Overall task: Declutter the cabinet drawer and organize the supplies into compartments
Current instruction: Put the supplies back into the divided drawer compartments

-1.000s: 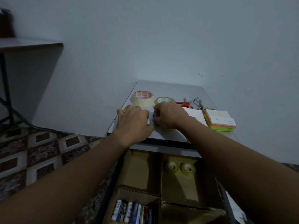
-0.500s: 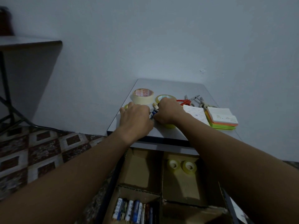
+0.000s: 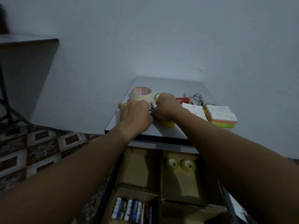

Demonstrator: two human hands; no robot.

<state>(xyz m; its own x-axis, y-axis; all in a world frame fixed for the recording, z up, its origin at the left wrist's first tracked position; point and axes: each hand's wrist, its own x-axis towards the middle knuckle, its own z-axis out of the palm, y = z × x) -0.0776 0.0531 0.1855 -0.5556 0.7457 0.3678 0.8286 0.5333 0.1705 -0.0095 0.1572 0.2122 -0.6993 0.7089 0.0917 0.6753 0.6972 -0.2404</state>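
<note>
The left hand [image 3: 135,113] lies palm down on the grey tabletop [image 3: 169,84]. Its fingers are hidden behind its own back, so I cannot tell whether it grasps anything. Just beside it, the right hand [image 3: 166,107] curls its fingers round the small loose batteries [image 3: 151,109], which show only in the narrow gap between the two hands.

The right hand covers the near edge of a clear yellowish tape ring [image 3: 161,95] and the top of a yellow tape roll [image 3: 167,124]. A yellow-green sliver [image 3: 125,104] by the left thumb is too hidden to name. A wide cream masking-tape roll [image 3: 141,94] stands behind the left hand.

Further right lie red-handled scissors [image 3: 182,99], some grey metal tools [image 3: 200,101] that are hard to make out, white paper [image 3: 194,109] and a stack of coloured sticky notes [image 3: 221,118].

Below the tabletop is the open drawer with cardboard dividers [image 3: 161,175], partly crossed by both forearms. Two small clear tape rolls [image 3: 180,164] sit in its far right compartment. A row of sorted batteries [image 3: 129,210] in the near left one is cut off by the frame edge.
</note>
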